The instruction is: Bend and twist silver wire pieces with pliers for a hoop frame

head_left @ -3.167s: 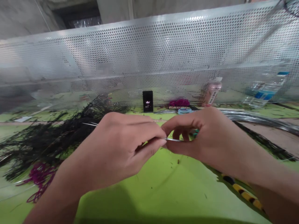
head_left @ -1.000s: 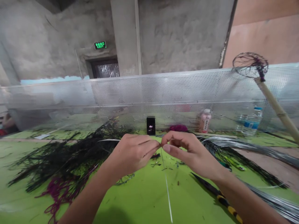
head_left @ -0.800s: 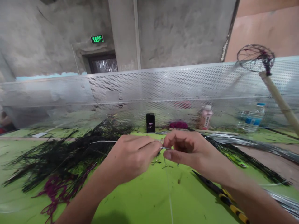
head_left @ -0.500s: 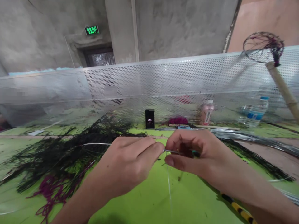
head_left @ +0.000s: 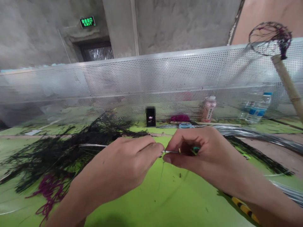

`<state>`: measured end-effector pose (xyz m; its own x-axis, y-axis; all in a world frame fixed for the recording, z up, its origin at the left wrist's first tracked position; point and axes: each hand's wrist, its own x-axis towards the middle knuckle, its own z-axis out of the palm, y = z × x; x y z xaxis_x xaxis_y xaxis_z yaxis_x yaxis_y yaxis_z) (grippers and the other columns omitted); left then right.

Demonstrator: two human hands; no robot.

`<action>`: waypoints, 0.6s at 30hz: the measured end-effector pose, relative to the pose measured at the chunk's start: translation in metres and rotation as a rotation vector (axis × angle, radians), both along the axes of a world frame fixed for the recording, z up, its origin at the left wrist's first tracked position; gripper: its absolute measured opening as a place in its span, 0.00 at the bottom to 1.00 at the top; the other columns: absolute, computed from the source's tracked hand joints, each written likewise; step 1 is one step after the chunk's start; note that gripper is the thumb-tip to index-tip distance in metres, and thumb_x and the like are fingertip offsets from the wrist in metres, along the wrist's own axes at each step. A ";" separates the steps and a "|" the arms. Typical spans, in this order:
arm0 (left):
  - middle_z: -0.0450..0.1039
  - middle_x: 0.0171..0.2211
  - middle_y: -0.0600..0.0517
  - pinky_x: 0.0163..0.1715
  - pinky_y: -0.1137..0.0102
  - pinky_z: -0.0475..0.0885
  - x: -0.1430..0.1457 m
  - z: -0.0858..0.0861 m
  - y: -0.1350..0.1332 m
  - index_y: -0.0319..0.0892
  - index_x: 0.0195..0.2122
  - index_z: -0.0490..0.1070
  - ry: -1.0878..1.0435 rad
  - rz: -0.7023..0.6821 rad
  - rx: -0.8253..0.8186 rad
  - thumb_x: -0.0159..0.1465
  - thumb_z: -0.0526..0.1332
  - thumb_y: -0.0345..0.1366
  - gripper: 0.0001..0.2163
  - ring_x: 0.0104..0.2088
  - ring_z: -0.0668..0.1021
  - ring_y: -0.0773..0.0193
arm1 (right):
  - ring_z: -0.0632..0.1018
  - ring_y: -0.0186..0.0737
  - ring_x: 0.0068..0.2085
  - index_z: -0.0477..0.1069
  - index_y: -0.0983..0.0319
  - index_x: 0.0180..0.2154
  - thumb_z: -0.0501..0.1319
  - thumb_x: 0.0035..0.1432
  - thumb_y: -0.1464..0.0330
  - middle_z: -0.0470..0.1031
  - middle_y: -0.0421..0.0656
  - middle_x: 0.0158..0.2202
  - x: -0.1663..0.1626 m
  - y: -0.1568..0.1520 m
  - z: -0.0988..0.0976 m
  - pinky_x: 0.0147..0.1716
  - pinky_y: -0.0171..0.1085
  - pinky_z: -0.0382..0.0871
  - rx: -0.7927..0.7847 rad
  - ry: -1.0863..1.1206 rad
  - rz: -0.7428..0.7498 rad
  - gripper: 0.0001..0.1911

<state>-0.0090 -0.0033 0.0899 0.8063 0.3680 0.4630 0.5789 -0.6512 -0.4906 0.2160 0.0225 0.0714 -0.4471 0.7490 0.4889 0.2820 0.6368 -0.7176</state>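
Observation:
Fingers curled and pressed together, my left hand (head_left: 132,162) grips thin silvery wire (head_left: 172,152) near the middle of the view. The bright wire ends (head_left: 92,145) stick out to the left behind that hand. My right hand (head_left: 199,149) pinches the same wire between thumb and index finger, close against the left fingertips. A thin strand hangs below the meeting point of the hands. Something small and green (head_left: 196,149) shows behind the curled right fingers; its kind cannot be made out. The left fingertips are partly hidden.
Dark bushy fibre bundles (head_left: 59,151) and purple yarn (head_left: 48,192) lie left on the green table (head_left: 151,205). A phone (head_left: 151,117), pink bottle (head_left: 208,109) and water bottle (head_left: 259,108) stand before a perforated screen (head_left: 165,75). Wire coils (head_left: 260,140) and a yellow-black handle (head_left: 243,208) lie right.
My right thumb and index finger have closed together on the wire; they were apart before. The hanging strand has swung left. The view has tipped slightly downward.

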 end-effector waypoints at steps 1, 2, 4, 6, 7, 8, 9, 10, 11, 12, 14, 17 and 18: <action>0.76 0.33 0.53 0.26 0.62 0.64 0.000 0.000 0.000 0.38 0.41 0.73 0.008 0.014 -0.008 0.73 0.49 0.26 0.13 0.28 0.76 0.62 | 0.67 0.27 0.22 0.76 0.57 0.27 0.69 0.59 0.65 0.70 0.32 0.21 -0.001 -0.001 0.000 0.19 0.28 0.59 0.023 0.001 -0.013 0.09; 0.77 0.34 0.52 0.26 0.62 0.64 0.000 0.000 0.000 0.39 0.41 0.74 0.017 0.030 -0.015 0.73 0.49 0.25 0.13 0.29 0.76 0.61 | 0.67 0.27 0.22 0.76 0.56 0.26 0.69 0.58 0.66 0.70 0.32 0.20 -0.001 -0.002 -0.001 0.18 0.28 0.58 0.052 -0.004 -0.030 0.08; 0.78 0.35 0.51 0.26 0.61 0.63 0.000 0.000 -0.001 0.39 0.40 0.74 0.036 0.068 -0.034 0.72 0.49 0.25 0.13 0.29 0.76 0.61 | 0.69 0.27 0.21 0.77 0.56 0.26 0.69 0.57 0.69 0.72 0.31 0.20 -0.003 -0.003 -0.002 0.18 0.28 0.59 0.125 -0.023 -0.074 0.08; 0.78 0.35 0.50 0.26 0.62 0.63 -0.001 -0.001 -0.002 0.40 0.40 0.74 0.050 0.093 -0.061 0.71 0.49 0.25 0.14 0.30 0.76 0.60 | 0.71 0.27 0.22 0.77 0.57 0.26 0.68 0.57 0.72 0.74 0.31 0.21 -0.004 -0.003 -0.005 0.20 0.29 0.61 0.239 -0.042 -0.117 0.08; 0.78 0.36 0.50 0.25 0.62 0.63 -0.002 -0.001 -0.002 0.40 0.40 0.74 0.053 0.096 -0.076 0.71 0.49 0.25 0.13 0.30 0.76 0.60 | 0.72 0.27 0.22 0.77 0.57 0.27 0.67 0.58 0.73 0.75 0.31 0.22 -0.005 -0.002 -0.006 0.20 0.30 0.62 0.326 -0.047 -0.136 0.08; 0.78 0.36 0.50 0.25 0.62 0.64 -0.002 -0.002 -0.001 0.39 0.41 0.74 0.053 0.097 -0.089 0.71 0.50 0.25 0.13 0.30 0.77 0.60 | 0.73 0.27 0.22 0.77 0.59 0.27 0.67 0.58 0.74 0.76 0.32 0.22 -0.006 -0.001 -0.008 0.21 0.31 0.62 0.442 -0.057 -0.150 0.09; 0.78 0.36 0.50 0.25 0.62 0.64 -0.003 -0.002 -0.001 0.39 0.42 0.74 0.054 0.096 -0.101 0.71 0.51 0.25 0.12 0.31 0.77 0.60 | 0.73 0.27 0.22 0.76 0.60 0.27 0.66 0.59 0.75 0.76 0.33 0.22 -0.006 0.000 -0.010 0.21 0.32 0.62 0.578 -0.075 -0.160 0.09; 0.78 0.36 0.51 0.26 0.63 0.64 -0.003 -0.002 -0.001 0.39 0.43 0.74 0.053 0.098 -0.111 0.71 0.51 0.25 0.11 0.32 0.78 0.59 | 0.73 0.27 0.21 0.75 0.61 0.27 0.65 0.60 0.76 0.76 0.34 0.22 -0.006 0.001 -0.011 0.21 0.33 0.61 0.719 -0.102 -0.168 0.10; 0.78 0.36 0.51 0.26 0.62 0.65 -0.003 -0.002 0.000 0.40 0.42 0.74 0.054 0.101 -0.117 0.71 0.52 0.26 0.10 0.33 0.78 0.59 | 0.73 0.28 0.21 0.74 0.62 0.26 0.65 0.61 0.77 0.76 0.35 0.22 -0.006 0.003 -0.013 0.22 0.34 0.62 0.849 -0.136 -0.174 0.11; 0.77 0.34 0.52 0.26 0.62 0.65 -0.003 -0.002 -0.001 0.40 0.41 0.74 0.054 0.105 -0.118 0.71 0.53 0.26 0.10 0.32 0.78 0.59 | 0.73 0.29 0.21 0.73 0.62 0.26 0.64 0.62 0.78 0.76 0.36 0.21 -0.005 0.004 -0.014 0.22 0.34 0.62 0.953 -0.171 -0.177 0.12; 0.76 0.32 0.53 0.26 0.62 0.65 -0.001 -0.002 -0.002 0.40 0.39 0.74 0.070 0.108 -0.094 0.70 0.54 0.26 0.09 0.31 0.78 0.59 | 0.74 0.30 0.23 0.72 0.61 0.26 0.63 0.64 0.78 0.76 0.37 0.22 -0.003 0.007 -0.014 0.24 0.35 0.65 1.065 -0.234 -0.162 0.13; 0.78 0.36 0.51 0.25 0.60 0.66 0.002 -0.001 -0.005 0.38 0.39 0.76 0.148 0.088 0.036 0.68 0.55 0.24 0.10 0.31 0.78 0.58 | 0.74 0.31 0.24 0.72 0.61 0.27 0.63 0.65 0.77 0.78 0.39 0.25 0.001 0.007 -0.013 0.27 0.36 0.68 1.128 -0.281 -0.134 0.13; 0.79 0.37 0.50 0.25 0.60 0.66 0.003 -0.001 -0.006 0.37 0.39 0.76 0.175 0.081 0.077 0.68 0.54 0.23 0.10 0.32 0.78 0.57 | 0.75 0.32 0.25 0.73 0.62 0.27 0.64 0.65 0.77 0.79 0.40 0.26 0.001 0.007 -0.013 0.28 0.37 0.69 1.155 -0.285 -0.128 0.13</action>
<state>-0.0057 -0.0091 0.0892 0.8462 0.4037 0.3477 0.5293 -0.5627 -0.6349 0.2175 0.0291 0.0584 -0.6029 -0.0210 0.7975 0.4467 0.8194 0.3593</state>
